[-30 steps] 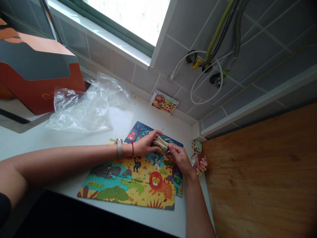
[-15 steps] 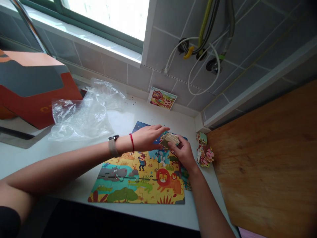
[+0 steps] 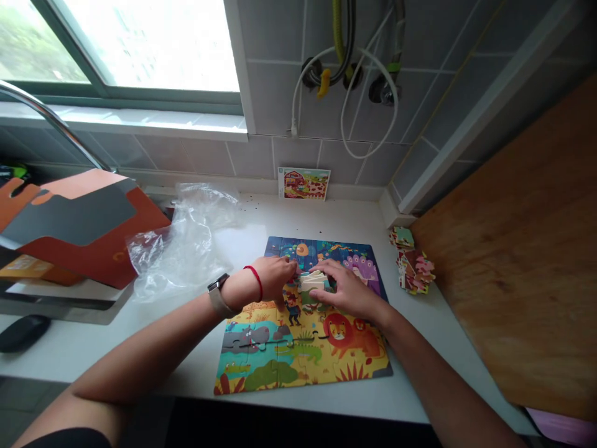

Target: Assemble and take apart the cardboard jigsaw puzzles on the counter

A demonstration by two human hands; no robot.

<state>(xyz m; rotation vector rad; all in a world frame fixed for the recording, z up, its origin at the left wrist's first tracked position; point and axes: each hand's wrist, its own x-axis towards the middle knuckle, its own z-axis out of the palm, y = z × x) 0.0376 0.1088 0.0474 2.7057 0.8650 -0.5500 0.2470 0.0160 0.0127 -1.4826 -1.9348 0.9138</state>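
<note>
An assembled animal jigsaw puzzle lies flat on the white counter, showing lions, a hippo, a crocodile and a peacock. Over its middle, my right hand grips a fanned stack of puzzle pieces between thumb and fingers, with pale edges showing. Just left of the stack is my left hand, its thumb pointing down apart from the bent fingers. Nothing shows in it; whether its fingertips touch the stack or the puzzle is unclear. Both hands cover part of the picture.
Loose puzzle pieces are heaped at the right by a wooden board. A farm picture card leans on the back wall. Left are a clear plastic bag, an orange box and a black mouse.
My left hand has come down from above the stack to its left side. My right hand still holds the pieces, now over the puzzle's middle. The view has turned and shifted.
</note>
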